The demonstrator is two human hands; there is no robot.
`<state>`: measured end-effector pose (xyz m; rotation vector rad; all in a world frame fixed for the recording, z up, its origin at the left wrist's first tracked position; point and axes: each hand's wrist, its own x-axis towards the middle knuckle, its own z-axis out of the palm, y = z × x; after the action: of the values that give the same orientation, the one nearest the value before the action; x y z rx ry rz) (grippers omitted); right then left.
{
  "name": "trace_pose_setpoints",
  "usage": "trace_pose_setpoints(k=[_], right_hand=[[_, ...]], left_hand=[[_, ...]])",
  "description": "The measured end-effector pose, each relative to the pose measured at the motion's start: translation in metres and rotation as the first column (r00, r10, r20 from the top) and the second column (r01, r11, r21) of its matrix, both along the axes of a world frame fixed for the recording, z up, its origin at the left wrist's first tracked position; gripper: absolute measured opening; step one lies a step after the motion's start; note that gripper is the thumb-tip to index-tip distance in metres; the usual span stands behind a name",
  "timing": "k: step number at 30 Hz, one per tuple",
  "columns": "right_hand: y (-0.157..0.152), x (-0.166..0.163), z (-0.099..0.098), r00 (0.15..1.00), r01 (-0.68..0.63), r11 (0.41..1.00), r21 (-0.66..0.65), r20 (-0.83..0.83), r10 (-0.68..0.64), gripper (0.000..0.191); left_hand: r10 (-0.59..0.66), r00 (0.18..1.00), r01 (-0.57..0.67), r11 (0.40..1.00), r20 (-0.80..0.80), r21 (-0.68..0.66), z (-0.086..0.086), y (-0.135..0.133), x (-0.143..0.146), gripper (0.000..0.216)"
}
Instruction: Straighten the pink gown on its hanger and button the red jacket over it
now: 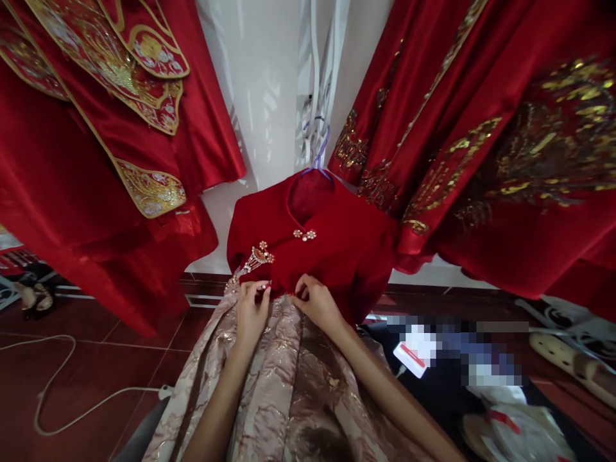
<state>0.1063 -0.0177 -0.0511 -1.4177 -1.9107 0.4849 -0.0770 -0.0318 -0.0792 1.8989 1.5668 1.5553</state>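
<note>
A red velvety-looking top hangs on a lilac hanger, with pearl-and-flower ornaments at the neckline and a beaded fan-shaped piece on its left side. Below its lower edge falls a pale pink-gold brocade skirt; whether the two are joined I cannot tell. My left hand pinches the top's lower edge under the fan piece. A little to the right, my right hand has thumb and forefinger closed at the same edge, where small red beads show. Anything finer between the fingertips is too small to make out.
Red gowns with gold embroidery hang at the left and right. A white stand rises behind the hanger. On the tiled floor lie a white cable and shoes. A dark surface at right holds a white card and plastic-wrapped items.
</note>
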Motion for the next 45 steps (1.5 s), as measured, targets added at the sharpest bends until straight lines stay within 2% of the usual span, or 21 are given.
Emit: trace_pose_setpoints(k=[3,7,10,13,19,27,32,38,41,42,44,45], right_hand=[[-0.004,-0.002,0.010,0.991,-0.045,0.996,-0.079,-0.126,0.034,0.015],[-0.012,-0.009,0.029,0.943,-0.188,0.976,-0.107,-0.297,0.149,0.017],[-0.014,-0.020,0.033,0.941,-0.194,0.979,-0.057,-0.294,0.169,0.011],[-0.011,-0.031,0.027,0.951,-0.153,0.988,-0.005,-0.274,0.146,0.007],[-0.007,-0.041,0.016,0.984,-0.102,0.992,0.072,-0.136,0.111,0.003],[-0.006,-0.040,0.013,0.984,-0.108,0.986,0.123,-0.128,0.124,0.005],[-0.001,-0.040,0.010,0.984,-0.123,0.985,0.123,-0.117,0.138,0.005],[-0.002,-0.044,0.003,0.977,-0.125,0.983,0.134,-0.157,0.145,0.006],[-0.004,-0.031,0.002,0.948,-0.159,0.983,0.092,-0.264,0.178,0.013],[-0.002,-0.018,0.003,0.939,-0.136,0.988,0.073,-0.307,0.152,0.017],[0.006,0.020,0.004,0.934,0.101,0.991,0.088,-0.352,-0.064,0.026],[0.011,0.045,0.004,0.897,0.250,0.962,0.111,-0.402,-0.187,0.031]], left_hand=[[-0.056,0.996,0.057,0.998,0.071,-0.002,0.000,0.001,-0.003,0.019],[-0.122,0.945,0.159,0.982,0.303,-0.098,0.000,0.001,0.000,0.021],[-0.111,0.879,0.216,0.960,0.464,-0.179,0.004,-0.001,0.003,0.022],[-0.103,0.831,0.259,0.942,0.547,-0.215,0.010,-0.005,0.005,0.025],[-0.057,0.856,0.184,0.963,0.514,-0.199,0.010,-0.008,0.006,0.023],[-0.061,0.916,0.150,0.969,0.396,-0.197,0.005,-0.005,-0.003,0.021],[-0.075,0.894,0.197,0.951,0.441,-0.238,0.003,0.004,-0.004,0.022],[-0.142,0.870,0.273,0.936,0.473,-0.222,-0.001,0.012,-0.001,0.013],[-0.159,0.833,0.293,0.939,0.530,-0.178,-0.007,0.014,-0.001,0.028],[-0.156,0.810,0.295,0.942,0.565,-0.162,-0.010,0.015,-0.001,0.036],[-0.128,0.756,0.287,0.946,0.642,-0.148,-0.016,0.017,-0.003,0.045],[-0.104,0.731,0.275,0.949,0.674,-0.151,-0.019,0.018,-0.004,0.045]])
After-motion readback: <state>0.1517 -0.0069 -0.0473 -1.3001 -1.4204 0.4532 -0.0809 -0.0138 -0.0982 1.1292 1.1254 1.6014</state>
